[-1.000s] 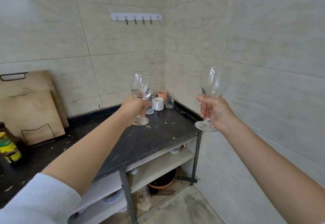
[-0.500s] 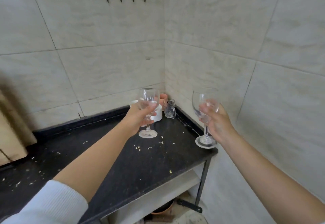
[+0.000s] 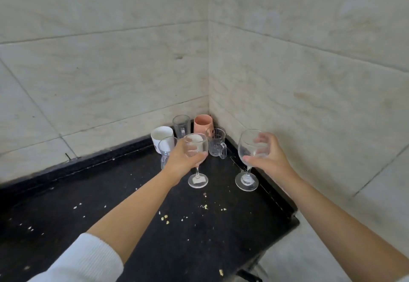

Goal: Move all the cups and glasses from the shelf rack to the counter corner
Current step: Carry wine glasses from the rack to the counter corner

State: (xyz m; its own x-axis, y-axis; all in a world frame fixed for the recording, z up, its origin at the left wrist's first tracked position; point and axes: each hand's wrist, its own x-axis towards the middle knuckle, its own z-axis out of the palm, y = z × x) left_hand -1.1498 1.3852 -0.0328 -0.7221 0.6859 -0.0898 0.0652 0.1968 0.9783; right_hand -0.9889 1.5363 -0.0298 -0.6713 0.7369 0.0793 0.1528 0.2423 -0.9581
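a stemmed wine glass (image 3: 197, 160) is grasped around its bowl by the left hand (image 3: 183, 160), the fingers curled about the glass; its foot is seen at or just above the black counter (image 3: 110, 204), and whether it touches cannot be told. a second wine glass (image 3: 250, 160) is grasped at the bowl by the right hand (image 3: 269, 160), thumb in front and fingers behind, its foot likewise at the counter surface near the right edge. behind them, in the corner where the tiled walls (image 3: 309, 71) meet, other vessels are gathered: a white mug (image 3: 161, 136), a small clear glass (image 3: 166, 148) partly hidden by the left hand, a ribbed tumbler (image 3: 181, 124), a pink cup (image 3: 202, 124) and a clear glass mug with a handle (image 3: 217, 143). pale crumbs (image 3: 164, 218) are scattered over the counter. a white sleeve (image 3: 84, 261) is seen on the left arm
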